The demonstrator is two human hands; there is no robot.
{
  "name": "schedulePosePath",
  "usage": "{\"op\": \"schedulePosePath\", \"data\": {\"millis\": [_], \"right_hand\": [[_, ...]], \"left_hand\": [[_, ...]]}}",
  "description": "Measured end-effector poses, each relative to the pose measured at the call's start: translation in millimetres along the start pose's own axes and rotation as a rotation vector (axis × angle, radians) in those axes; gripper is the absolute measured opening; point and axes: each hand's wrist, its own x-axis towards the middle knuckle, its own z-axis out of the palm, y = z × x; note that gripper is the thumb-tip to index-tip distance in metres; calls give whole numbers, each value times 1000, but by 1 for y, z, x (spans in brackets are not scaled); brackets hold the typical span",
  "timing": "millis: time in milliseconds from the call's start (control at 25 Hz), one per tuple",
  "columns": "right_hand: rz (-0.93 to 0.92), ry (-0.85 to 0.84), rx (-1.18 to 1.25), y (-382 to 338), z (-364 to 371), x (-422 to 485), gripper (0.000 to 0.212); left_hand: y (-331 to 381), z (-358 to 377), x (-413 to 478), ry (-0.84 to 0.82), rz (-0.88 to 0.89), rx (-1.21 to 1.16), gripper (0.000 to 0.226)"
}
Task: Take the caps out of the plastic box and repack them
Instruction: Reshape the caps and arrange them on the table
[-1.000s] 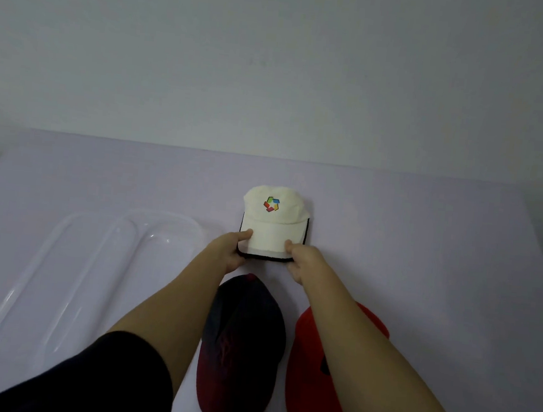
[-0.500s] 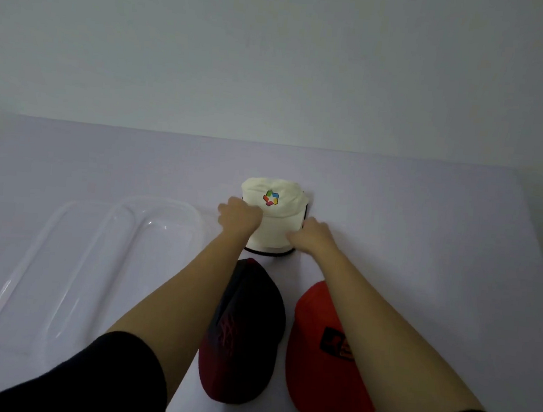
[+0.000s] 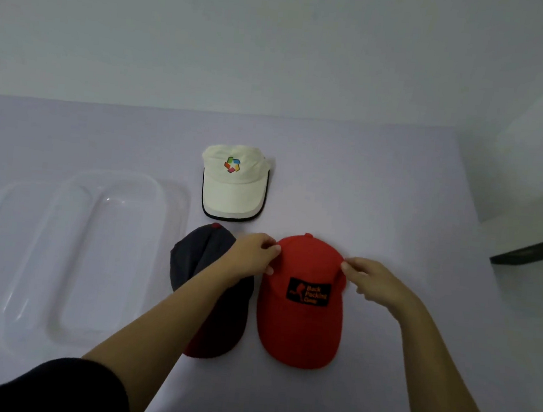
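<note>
A plain pale wall backs a bench [image 3: 380, 189] covered in a light lilac sheet, dimly lit, with a dark edge of furniture off to the far right.

At the left lies the clear plastic box [image 3: 72, 254], shallow, with rounded corners and nothing in it; what looks like its lid or a second tray sits partly under or beside it, though the transparent outlines overlap too much to say which. It lies within easy reach of the caps, probably so they can go back in once they are tidied.

Just right of the box, the dark cap [image 3: 208, 315] lies flat with its brim toward the person, partly crossed by the left forearm. Beyond it, farther from the person, the cream cap [image 3: 232, 186] with a coloured logo sits with its crown collapsed behind the brim, seemingly flattened for packing.

The left hand [image 3: 253, 253] reaches across the dark cap and pinches the near left side of the red cap [image 3: 300, 307] at its crown. The right hand [image 3: 368, 280] pinches the opposite side with thumb and fingertips. Holding both flanks this way suggests the person is about to fold or press the crown down. All three caps lie outside the box, so repacking appears not yet begun.
</note>
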Motion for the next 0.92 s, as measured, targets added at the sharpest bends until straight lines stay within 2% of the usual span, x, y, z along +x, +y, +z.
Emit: {"op": "schedulePosePath", "data": {"millis": [320, 520, 600, 680, 720, 800, 840, 880, 920], "right_hand": [[-161, 202, 55, 31, 16, 18, 13], [-162, 214, 32, 33, 15, 13, 11], [-164, 264, -4, 29, 15, 10, 24], [-205, 350, -2, 18, 15, 5, 45], [-252, 405, 29, 9, 18, 1, 49], [-372, 476, 116, -13, 31, -9, 46], [-432, 459, 141, -25, 41, -12, 45], [-482, 398, 137, -38, 53, -13, 48], [-508, 293, 106, -50, 64, -11, 54]], "left_hand": [[2, 17, -2, 195, 20, 84, 24], [1, 12, -4, 151, -21, 49, 26], [4, 13, -13, 165, 21, 64, 29], [10, 5, -27, 252, 119, 53, 34], [10, -7, -33, 331, 163, 42, 37], [1, -38, -43, 500, 207, 102, 42], [-9, -55, -45, 516, 184, 185, 49], [-19, -71, -47, 451, 109, 274, 59], [-29, -85, -48, 309, 3, 335, 71]]}}
